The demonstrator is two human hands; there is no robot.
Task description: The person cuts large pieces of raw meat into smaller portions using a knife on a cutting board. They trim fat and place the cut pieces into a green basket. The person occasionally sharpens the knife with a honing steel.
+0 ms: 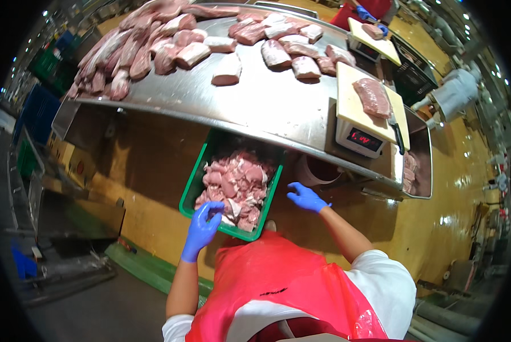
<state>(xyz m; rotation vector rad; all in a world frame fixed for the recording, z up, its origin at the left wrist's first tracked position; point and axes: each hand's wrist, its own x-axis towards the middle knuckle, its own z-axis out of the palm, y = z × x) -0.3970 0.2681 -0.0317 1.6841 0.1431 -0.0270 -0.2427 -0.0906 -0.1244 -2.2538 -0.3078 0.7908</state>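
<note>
My left hand (204, 227), in a blue glove, is raised at the near left corner of a green crate (187, 194) of pink meat trimmings (232, 185), its curved fingers apart. My right hand (305, 196), also gloved, is open beside the crate's right side, holding nothing visible. The crate sits partly under a steel table (267, 114) bearing several meat cuts (228, 69). At the table's right, a meat piece (372, 97) and a knife (397, 131) lie on a cream board (349, 77) atop a scale (358, 141).
A white bucket (318, 176) is beneath the table, and a steel trough (422, 171) is at its right. A co-worker in red (346, 17) with blue gloves stands across by another board (389, 45). Steel equipment (78, 216) is at left. Another person in white (457, 91) is at right.
</note>
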